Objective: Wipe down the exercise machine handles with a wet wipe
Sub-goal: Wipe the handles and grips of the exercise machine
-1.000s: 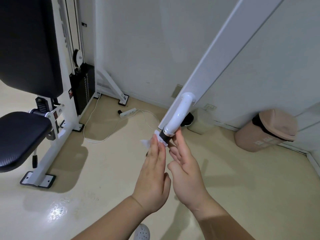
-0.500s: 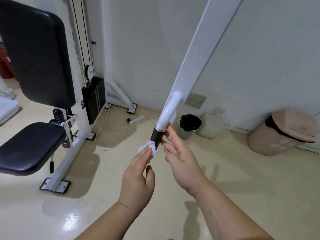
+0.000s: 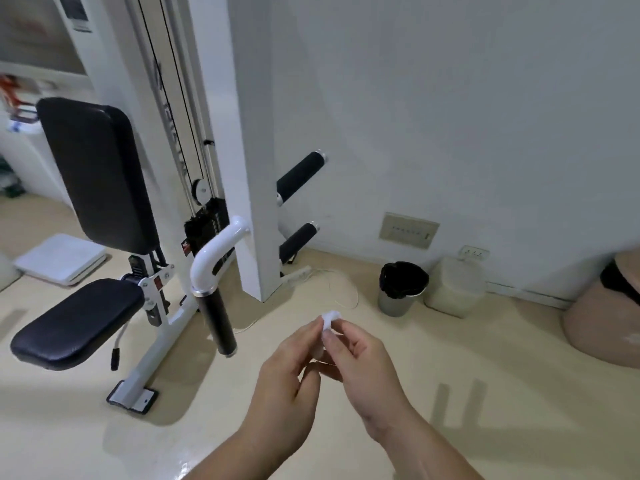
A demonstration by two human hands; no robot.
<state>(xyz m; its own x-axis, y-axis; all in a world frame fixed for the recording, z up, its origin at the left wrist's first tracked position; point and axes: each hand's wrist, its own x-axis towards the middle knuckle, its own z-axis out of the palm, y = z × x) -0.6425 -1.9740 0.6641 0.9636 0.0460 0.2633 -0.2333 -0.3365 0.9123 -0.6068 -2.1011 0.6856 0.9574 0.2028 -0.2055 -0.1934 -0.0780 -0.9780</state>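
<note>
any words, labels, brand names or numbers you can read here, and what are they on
Nothing here can be quoted.
Upright: vertical grey lettering, too blurred to read.
Placard at the frame's top: print too small to read.
Red sticker by the weight stack: blurred.
Wall panel: tiny marks, unreadable.
Wipe: no print visible.
</note>
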